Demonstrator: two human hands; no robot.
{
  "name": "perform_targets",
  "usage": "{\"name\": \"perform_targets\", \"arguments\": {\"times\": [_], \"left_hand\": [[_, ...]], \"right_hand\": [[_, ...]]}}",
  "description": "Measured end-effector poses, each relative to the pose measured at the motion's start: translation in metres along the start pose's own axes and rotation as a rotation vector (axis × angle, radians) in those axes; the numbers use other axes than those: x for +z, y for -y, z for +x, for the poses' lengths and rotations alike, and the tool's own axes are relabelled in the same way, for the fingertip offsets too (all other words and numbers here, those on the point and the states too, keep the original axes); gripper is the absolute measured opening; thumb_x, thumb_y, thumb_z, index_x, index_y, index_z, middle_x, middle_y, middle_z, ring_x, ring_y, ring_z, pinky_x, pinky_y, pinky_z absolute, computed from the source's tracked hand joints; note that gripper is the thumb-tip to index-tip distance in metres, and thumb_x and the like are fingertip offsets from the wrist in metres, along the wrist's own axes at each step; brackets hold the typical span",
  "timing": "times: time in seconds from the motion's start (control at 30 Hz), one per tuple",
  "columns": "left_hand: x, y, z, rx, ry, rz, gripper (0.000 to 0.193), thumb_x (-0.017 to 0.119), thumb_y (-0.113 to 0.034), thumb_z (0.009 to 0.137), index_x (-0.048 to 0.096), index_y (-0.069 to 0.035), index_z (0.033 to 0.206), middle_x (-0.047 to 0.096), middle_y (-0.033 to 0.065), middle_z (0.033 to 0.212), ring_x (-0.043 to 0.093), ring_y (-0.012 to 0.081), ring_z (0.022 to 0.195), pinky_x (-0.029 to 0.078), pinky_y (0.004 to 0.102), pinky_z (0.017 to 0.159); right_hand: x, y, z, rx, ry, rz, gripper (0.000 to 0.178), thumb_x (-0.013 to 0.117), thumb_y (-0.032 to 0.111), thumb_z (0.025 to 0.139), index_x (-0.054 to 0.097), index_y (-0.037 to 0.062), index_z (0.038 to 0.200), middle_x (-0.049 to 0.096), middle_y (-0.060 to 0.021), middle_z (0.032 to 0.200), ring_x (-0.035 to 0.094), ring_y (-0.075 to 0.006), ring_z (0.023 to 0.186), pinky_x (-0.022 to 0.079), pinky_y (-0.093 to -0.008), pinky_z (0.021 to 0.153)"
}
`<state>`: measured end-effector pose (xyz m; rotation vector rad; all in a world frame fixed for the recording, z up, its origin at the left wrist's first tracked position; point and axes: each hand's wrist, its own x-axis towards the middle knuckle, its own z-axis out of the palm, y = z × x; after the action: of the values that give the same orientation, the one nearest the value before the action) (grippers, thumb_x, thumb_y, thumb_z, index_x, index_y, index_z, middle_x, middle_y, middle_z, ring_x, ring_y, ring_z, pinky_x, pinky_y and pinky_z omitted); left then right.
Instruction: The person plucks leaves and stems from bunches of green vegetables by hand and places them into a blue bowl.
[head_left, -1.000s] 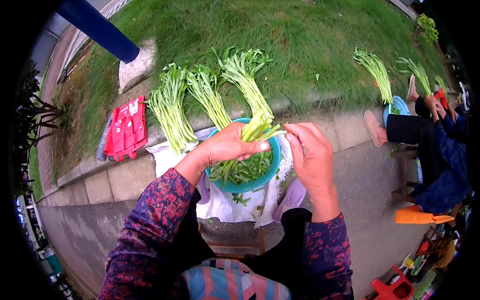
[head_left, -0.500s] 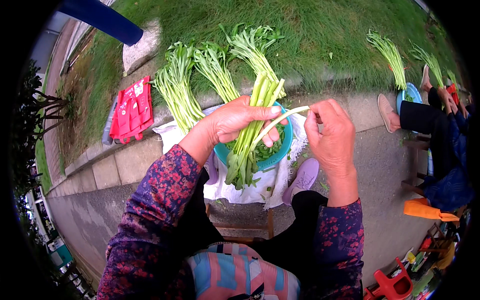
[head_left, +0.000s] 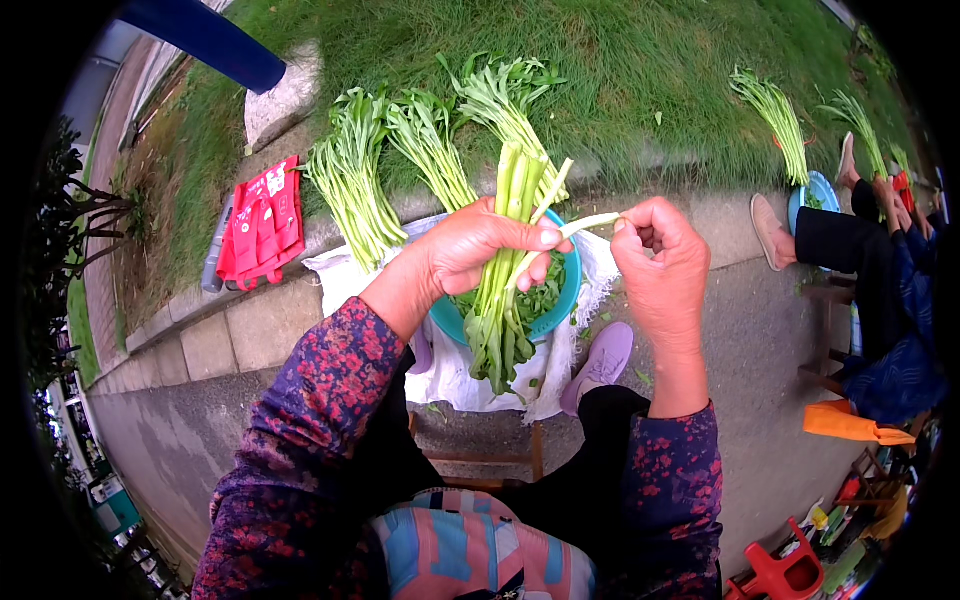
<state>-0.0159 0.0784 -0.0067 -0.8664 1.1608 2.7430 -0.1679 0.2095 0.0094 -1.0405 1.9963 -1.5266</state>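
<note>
Over the turquoise basin (head_left: 572,295), my left hand (head_left: 470,248) is wrapped round a bunch of leafy green vegetable stalks (head_left: 498,285), cut ends up and leaves hanging down. One pale stalk (head_left: 590,222) sticks out sideways under my left thumb. My right hand (head_left: 664,270) pinches the tip of that stalk between thumb and forefinger, the other fingers curled in. Chopped greens (head_left: 545,298) lie in the basin, partly hidden by the bunch. A white cloth (head_left: 455,385) is spread beneath it.
Three bundles of greens (head_left: 350,190) lie beyond the basin by the kerb. A red bag (head_left: 265,225) sits at the left. To the right, another person's leg (head_left: 835,235) stretches beside a blue basin (head_left: 820,190); a red stool (head_left: 790,570) stands at lower right.
The bunch in my left hand has turned more upright, its leaves swinging a little right. The pale stalk has tilted flatter between my hands. My right hand keeps its pinch.
</note>
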Motion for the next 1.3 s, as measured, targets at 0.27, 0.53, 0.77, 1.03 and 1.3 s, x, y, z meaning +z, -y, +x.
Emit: {"name": "perform_targets", "arguments": {"times": [0.27, 0.53, 0.77, 1.03, 1.3], "left_hand": [[0.0, -0.002, -0.004, 0.01, 0.049, -0.031, 0.028, 0.065, -0.015, 0.083, 0.058, 0.008, 0.097, 0.059, 0.0089, 0.062, 0.054, 0.0156, 0.049, 0.048, 0.0291, 0.061], [-0.017, 0.001, -0.002, 0.054, 0.12, -0.16, 0.026, 0.059, -0.017, 0.087, 0.056, 0.005, 0.102, 0.059, 0.0102, 0.068, 0.056, 0.0179, 0.054, 0.048, 0.0349, 0.073], [-0.029, -0.008, 0.003, 0.276, 0.216, -0.487, 0.03, 0.053, -0.013, 0.088, 0.052, -0.002, 0.117, 0.055, 0.0067, 0.082, 0.058, 0.0235, 0.081, 0.043, 0.049, 0.094], [-0.035, -0.013, -0.005, 0.404, 0.335, -0.514, 0.034, 0.054, -0.016, 0.087, 0.05, -0.003, 0.117, 0.046, 0.0057, 0.081, 0.052, 0.022, 0.078, 0.043, 0.0564, 0.093], [-0.026, -0.014, -0.007, 0.385, 0.23, -0.428, 0.049, 0.053, -0.02, 0.088, 0.04, -0.001, 0.131, 0.045, 0.0051, 0.084, 0.052, 0.0213, 0.079, 0.042, 0.0559, 0.092]], "right_hand": [[-0.003, 0.003, -0.004, 0.146, 0.089, 0.335, 0.009, 0.058, -0.003, 0.079, 0.056, 0.0037, 0.074, 0.053, 0.0057, 0.067, 0.046, 0.0, 0.06, 0.037, -0.0163, 0.054], [-0.033, 0.001, 0.009, 0.207, -0.013, 0.875, 0.004, 0.058, 0.005, 0.086, 0.06, 0.0019, 0.082, 0.06, -0.0028, 0.076, 0.051, -0.0074, 0.065, 0.046, -0.026, 0.064], [-0.024, 0.003, 0.004, 0.217, 0.036, 0.576, 0.013, 0.061, 0.014, 0.088, 0.062, 0.0014, 0.086, 0.061, -0.0019, 0.078, 0.05, -0.0047, 0.065, 0.042, -0.0196, 0.064], [-0.012, -0.006, -0.001, 0.227, 0.324, 0.246, 0.019, 0.062, 0.019, 0.088, 0.061, 0.001, 0.08, 0.058, 0.0001, 0.07, 0.049, -0.0042, 0.062, 0.039, -0.0207, 0.055], [-0.001, -0.015, -0.007, -0.042, 0.229, -0.013, 0.014, 0.056, 0.002, 0.082, 0.063, -0.0008, 0.094, 0.06, -0.007, 0.073, 0.056, -0.0121, 0.064, 0.045, -0.0258, 0.061]]}}
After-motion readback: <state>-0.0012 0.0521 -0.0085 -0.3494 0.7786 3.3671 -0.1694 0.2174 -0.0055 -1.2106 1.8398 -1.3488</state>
